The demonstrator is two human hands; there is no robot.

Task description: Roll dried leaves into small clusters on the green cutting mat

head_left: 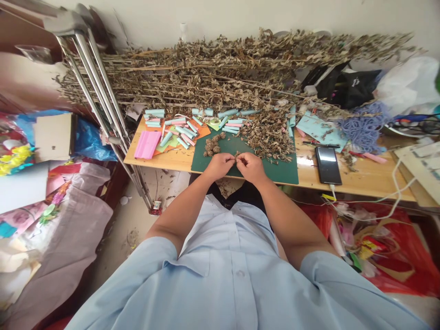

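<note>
My left hand [220, 166] and my right hand [250, 167] meet at the front edge of a green cutting mat [275, 172]. Their fingertips are pinched together around a small bit of dried leaves [238, 155], mostly hidden by the fingers. On the mat behind my left hand sits a small cluster of rolled-up dried leaf balls [212, 145]. A loose heap of crumbled dried leaves [270, 135] spreads over the mat beyond my right hand.
Bundles of dried plant stalks [192, 73] lie along the wall. Pink and blue paper rolls [185, 133] are on the table's left. A charging phone [327, 165] and blue-purple yarn [364, 126] lie to the right. Metal crutches [99, 87] lean at the left edge.
</note>
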